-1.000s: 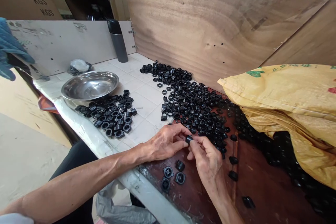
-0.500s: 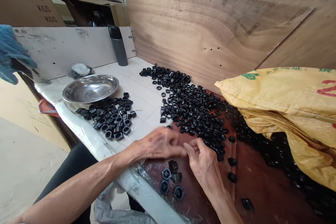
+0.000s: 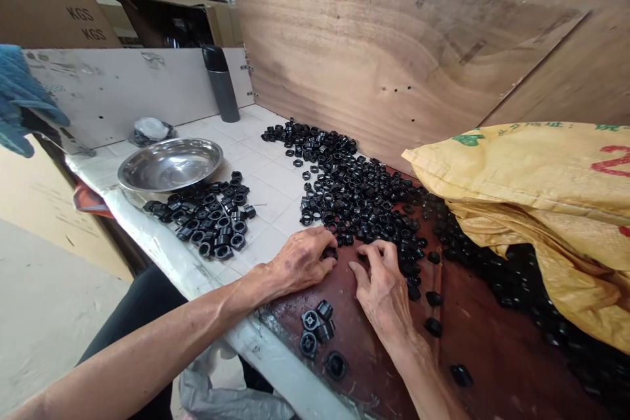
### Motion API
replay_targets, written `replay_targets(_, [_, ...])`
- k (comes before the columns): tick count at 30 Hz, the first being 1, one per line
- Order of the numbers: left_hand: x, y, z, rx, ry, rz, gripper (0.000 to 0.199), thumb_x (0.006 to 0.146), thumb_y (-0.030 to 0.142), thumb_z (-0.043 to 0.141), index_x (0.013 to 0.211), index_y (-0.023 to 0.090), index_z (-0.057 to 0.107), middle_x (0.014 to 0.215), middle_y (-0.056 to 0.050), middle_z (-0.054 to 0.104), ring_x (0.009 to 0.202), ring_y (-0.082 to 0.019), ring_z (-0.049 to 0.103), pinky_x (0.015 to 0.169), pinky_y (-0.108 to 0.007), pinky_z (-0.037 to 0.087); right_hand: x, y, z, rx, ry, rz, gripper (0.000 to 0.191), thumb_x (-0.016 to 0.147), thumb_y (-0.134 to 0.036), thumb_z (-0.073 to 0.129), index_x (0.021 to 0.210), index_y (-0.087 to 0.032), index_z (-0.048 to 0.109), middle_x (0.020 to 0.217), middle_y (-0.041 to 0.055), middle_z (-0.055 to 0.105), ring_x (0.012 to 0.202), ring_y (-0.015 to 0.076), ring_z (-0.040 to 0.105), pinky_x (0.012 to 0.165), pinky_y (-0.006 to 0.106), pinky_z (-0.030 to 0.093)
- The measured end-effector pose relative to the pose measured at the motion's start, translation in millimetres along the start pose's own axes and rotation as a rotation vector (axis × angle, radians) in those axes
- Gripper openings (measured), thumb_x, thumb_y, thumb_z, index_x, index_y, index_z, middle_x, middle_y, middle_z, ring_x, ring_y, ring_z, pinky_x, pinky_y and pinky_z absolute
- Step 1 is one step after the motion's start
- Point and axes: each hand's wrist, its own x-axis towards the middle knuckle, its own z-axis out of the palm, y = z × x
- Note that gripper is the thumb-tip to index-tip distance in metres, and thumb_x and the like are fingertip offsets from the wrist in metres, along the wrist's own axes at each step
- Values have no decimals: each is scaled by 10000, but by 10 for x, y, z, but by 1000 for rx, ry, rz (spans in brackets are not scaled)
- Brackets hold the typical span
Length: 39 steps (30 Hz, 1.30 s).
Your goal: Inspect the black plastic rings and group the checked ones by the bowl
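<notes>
Left hand [image 3: 300, 261] rests near the table's front edge, its fingers curled down over a black plastic nut [image 3: 329, 252]. I can't tell whether they are gripping it or only lying on it. Right hand [image 3: 384, 292] is just beside it, fingers spread and arched over the brown board [image 3: 497, 357], with nothing showing in them. Its fingertips are close to a big heap of black plastic nuts [image 3: 359, 203], which spreads across the white tiles [image 3: 266, 243] of the table and onto the board.

Just below my hands, near the front edge, sits a small huddle of round black fittings [image 3: 315, 331], with one more [image 3: 336, 365] slightly apart. Three loose black pieces [image 3: 433, 315] lie to the right of my right hand, and another [image 3: 461, 375] lies further toward the front. To the left, on the tiles, is a tighter cluster of black nuts [image 3: 209, 216], right by a stainless steel bowl [image 3: 170, 164]. Behind the bowl are a small plastic bag [image 3: 150, 131] and a grey vacuum flask [image 3: 219, 84] with a black cap, standing upright against a white panel [image 3: 123, 88]. At the right, a yellow woven sack [image 3: 522, 203] lies over more black pieces [image 3: 516, 282], backed by a plywood sheet [image 3: 394, 59].
</notes>
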Motion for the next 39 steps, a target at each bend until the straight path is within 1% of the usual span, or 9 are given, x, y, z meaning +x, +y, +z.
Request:
replay_targets(4, [-18,66,23,-81,1,-3,295,785,165,629,1078,188,607,811,0,637,650,-144,573,642,-269,474,-5,43,9,86,-16,-11,100,948,-187,523,1001,-194,608,1007,93,625,885,243,656,797,382,559])
replay_targets(8, [-13,85,26,-219,16,-29,383,760,134,620,1134,195,562,730,39,616,609,-128,572,589,-239,459,-33,-18,-28,477,-69,245,275,936,-334,623,1169,-188,608,977,78,706,791,216,683,767,360,584])
replay_targets(11, [-12,92,14,-316,21,-25,397,769,124,632,1152,194,550,700,53,621,598,-122,591,581,-228,472,-32,-91,-59,717,-124,350,327,906,-438,686,1124,-196,662,1002,82,745,867,222,717,796,328,595])
replay_targets(14, [-20,106,-23,-413,-22,-16,333,809,135,640,1129,196,570,702,56,626,596,-110,594,573,-215,473,-20,-145,-73,744,-87,353,334,852,-463,752,1053,-202,703,1080,87,753,896,222,713,809,312,590])
replay_targets(18, [-33,124,-68,-496,-63,9,284,863,163,644,1140,196,589,863,13,687,676,-107,626,629,-222,506,-22,-166,-87,777,-81,406,355,796,-493,812,965,-209,685,943,63,765,811,211,719,744,297,594])
replay_targets(23, [-14,134,-55,-572,36,27,277,862,199,709,1139,205,694,1049,-40,694,843,-139,661,749,-257,550,-7,-210,-159,865,3,491,375,740,-455,857,963,-212,679,859,38,765,762,202,736,693,279,608])
replay_targets(28, [19,164,-52,-1001,105,-33,191,837,252,773,998,159,732,1051,-69,677,924,-174,690,803,-282,572,29,-291,-236,868,48,419,295,745,-380,832,964,-204,742,986,63,784,888,211,752,824,300,620])
replay_targets(33, [14,200,-76,-1151,-2,-197,240,836,299,796,991,134,714,939,-52,710,812,-138,672,758,-255,539,9,-333,-249,868,50,375,253,762,-335,820,980,-222,760,990,44,779,879,189,747,797,264,621])
replay_targets(39, [-2,200,-67,-1222,-121,-200,320,804,278,828,1085,150,742,1049,-78,751,919,-174,709,869,-293,551,13,-378,-277,881,112,368,216,716,-295,860,879,-221,738,860,5,744,746,156,726,691,222,622])
